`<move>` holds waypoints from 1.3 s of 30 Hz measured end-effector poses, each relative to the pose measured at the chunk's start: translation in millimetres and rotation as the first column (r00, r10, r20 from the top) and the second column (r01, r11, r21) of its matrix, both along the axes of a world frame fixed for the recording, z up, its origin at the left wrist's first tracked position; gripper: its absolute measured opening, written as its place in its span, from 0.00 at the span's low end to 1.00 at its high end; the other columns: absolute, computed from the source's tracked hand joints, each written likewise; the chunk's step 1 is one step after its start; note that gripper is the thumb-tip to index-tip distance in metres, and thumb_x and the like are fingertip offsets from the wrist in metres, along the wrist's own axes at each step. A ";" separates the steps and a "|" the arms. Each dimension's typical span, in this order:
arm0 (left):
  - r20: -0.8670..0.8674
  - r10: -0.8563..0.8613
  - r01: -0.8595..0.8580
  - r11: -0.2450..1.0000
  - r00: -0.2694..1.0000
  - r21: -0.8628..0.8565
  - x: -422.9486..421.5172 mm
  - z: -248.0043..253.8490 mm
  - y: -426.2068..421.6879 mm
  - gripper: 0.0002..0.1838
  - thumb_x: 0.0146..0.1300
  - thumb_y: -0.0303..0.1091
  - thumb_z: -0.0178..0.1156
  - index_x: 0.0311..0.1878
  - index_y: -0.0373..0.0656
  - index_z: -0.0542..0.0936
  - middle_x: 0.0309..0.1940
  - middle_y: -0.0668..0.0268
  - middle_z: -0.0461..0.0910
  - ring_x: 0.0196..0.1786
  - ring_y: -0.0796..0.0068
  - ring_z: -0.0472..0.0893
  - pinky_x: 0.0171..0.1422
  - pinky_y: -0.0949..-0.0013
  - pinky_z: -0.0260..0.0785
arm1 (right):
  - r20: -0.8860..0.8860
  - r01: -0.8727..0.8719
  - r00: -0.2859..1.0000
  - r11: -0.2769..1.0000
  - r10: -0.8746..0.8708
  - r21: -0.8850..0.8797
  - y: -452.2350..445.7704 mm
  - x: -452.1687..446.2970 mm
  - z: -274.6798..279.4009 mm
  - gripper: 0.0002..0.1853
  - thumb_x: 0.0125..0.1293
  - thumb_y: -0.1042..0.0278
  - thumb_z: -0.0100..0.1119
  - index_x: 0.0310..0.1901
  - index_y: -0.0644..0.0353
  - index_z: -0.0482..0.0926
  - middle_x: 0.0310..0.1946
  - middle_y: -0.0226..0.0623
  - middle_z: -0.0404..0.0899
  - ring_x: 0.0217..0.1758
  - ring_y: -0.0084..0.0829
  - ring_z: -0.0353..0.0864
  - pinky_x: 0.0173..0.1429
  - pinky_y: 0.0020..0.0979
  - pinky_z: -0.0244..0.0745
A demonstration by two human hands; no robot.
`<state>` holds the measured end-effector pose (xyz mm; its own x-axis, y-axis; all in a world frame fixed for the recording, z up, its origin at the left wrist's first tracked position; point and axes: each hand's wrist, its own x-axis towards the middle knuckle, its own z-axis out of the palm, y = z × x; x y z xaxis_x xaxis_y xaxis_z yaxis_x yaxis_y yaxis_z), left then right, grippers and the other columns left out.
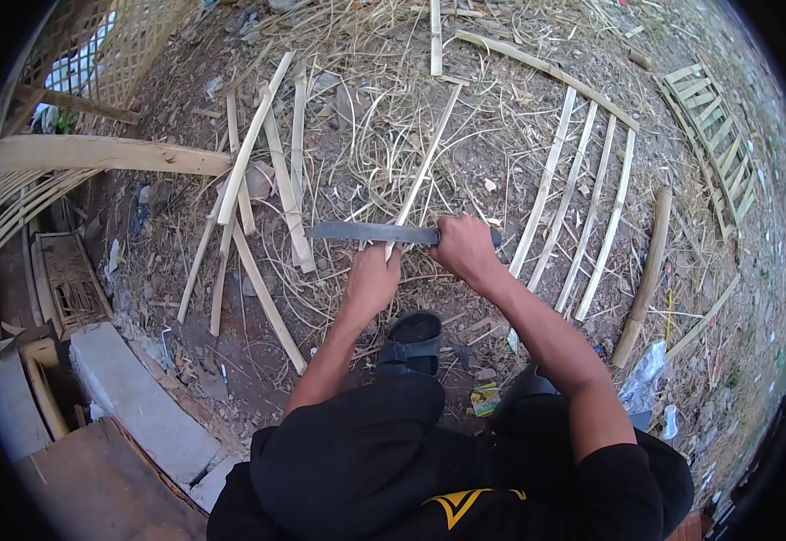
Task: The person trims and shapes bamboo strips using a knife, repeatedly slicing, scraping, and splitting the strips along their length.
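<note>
My right hand [465, 252] is closed round the handle of a machete [366, 233], whose long dark blade points left. The blade lies across a thin bamboo strip [429, 153], near its lower end. My left hand [376, 276] grips that strip just below the blade, and the strip slants away from me to the upper right. Curly shavings [384, 162] lie thick on the ground under and around the strip.
Several split bamboo strips [253, 144] lie at left, more [582, 198] at right under a curved strip [546, 68]. A bamboo pole [647, 275], a slatted bamboo frame [708, 135], a plank [113, 155] and a concrete block [140, 397] surround me. A plastic bag [645, 374] lies by my right leg.
</note>
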<state>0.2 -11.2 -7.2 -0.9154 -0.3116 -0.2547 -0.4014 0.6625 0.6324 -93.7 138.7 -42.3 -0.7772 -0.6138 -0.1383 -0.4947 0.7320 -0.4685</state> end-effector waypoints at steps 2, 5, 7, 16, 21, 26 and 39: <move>-0.007 -0.028 0.027 1.000 1.000 -0.015 1.4 1.5 0.1 0.16 0.68 0.35 0.52 0.39 0.28 0.78 0.27 0.38 0.78 0.34 0.37 0.79 0.40 0.44 0.68 | -0.019 -0.001 1.000 1.000 0.000 -0.022 1.8 -4.3 -3.7 0.09 0.45 0.66 0.63 0.24 0.63 0.81 0.21 0.52 0.81 0.26 0.49 0.84 0.34 0.43 0.80; 0.087 0.020 -0.026 0.997 0.996 0.069 3.2 9.1 -0.4 0.16 0.69 0.36 0.51 0.38 0.29 0.78 0.26 0.39 0.78 0.33 0.37 0.78 0.39 0.44 0.68 | -0.030 0.035 0.999 0.999 -0.035 0.002 0.9 -9.8 -1.8 0.09 0.45 0.66 0.64 0.24 0.62 0.80 0.22 0.51 0.81 0.26 0.49 0.84 0.34 0.43 0.80; 0.079 0.031 -0.039 0.994 0.996 0.100 6.2 11.0 -0.8 0.17 0.70 0.38 0.51 0.38 0.29 0.78 0.25 0.40 0.78 0.32 0.38 0.78 0.38 0.45 0.67 | -0.064 0.039 0.997 0.997 -0.043 -0.059 0.0 -11.3 -1.4 0.08 0.46 0.66 0.63 0.24 0.63 0.80 0.21 0.51 0.81 0.26 0.49 0.84 0.35 0.43 0.81; 0.215 -0.017 -0.024 0.982 0.976 0.185 99.9 14.5 5.9 0.16 0.68 0.38 0.54 0.34 0.31 0.77 0.21 0.44 0.75 0.29 0.40 0.77 0.35 0.49 0.66 | -0.109 0.707 0.706 0.706 -0.700 0.045 94.2 -122.8 23.2 0.16 0.57 0.62 0.58 0.30 0.70 0.83 0.25 0.57 0.82 0.32 0.53 0.84 0.41 0.47 0.79; 0.208 0.076 -0.084 0.996 0.975 0.026 79.5 3.0 -0.1 0.16 0.68 0.37 0.52 0.35 0.31 0.77 0.23 0.41 0.77 0.31 0.39 0.78 0.38 0.45 0.67 | 0.042 0.436 0.900 0.893 -0.434 -0.112 61.1 -65.6 40.3 0.13 0.57 0.64 0.56 0.32 0.67 0.84 0.21 0.53 0.81 0.25 0.50 0.83 0.39 0.45 0.80; 0.166 0.071 -0.080 0.996 0.984 0.048 52.5 9.4 0.0 0.16 0.68 0.37 0.52 0.36 0.30 0.76 0.23 0.41 0.77 0.31 0.37 0.78 0.39 0.43 0.67 | 0.067 -0.012 0.998 0.999 0.009 0.036 17.5 9.7 14.2 0.08 0.49 0.66 0.59 0.28 0.61 0.82 0.19 0.48 0.79 0.26 0.47 0.83 0.38 0.45 0.81; 0.281 0.022 -0.073 0.983 0.959 0.170 87.8 29.2 12.5 0.14 0.68 0.37 0.53 0.40 0.34 0.79 0.27 0.42 0.79 0.35 0.39 0.79 0.42 0.48 0.68 | -0.129 0.468 0.878 0.883 -0.461 0.029 53.3 -76.6 6.7 0.11 0.50 0.67 0.58 0.26 0.69 0.82 0.23 0.56 0.81 0.29 0.54 0.84 0.39 0.47 0.81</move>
<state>88.0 1.3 22.0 -0.7863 -0.2798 -0.5509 -0.6056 0.5262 0.5970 -170.3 192.0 -35.6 -0.9835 -0.1721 -0.0549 -0.1389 0.9147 -0.3796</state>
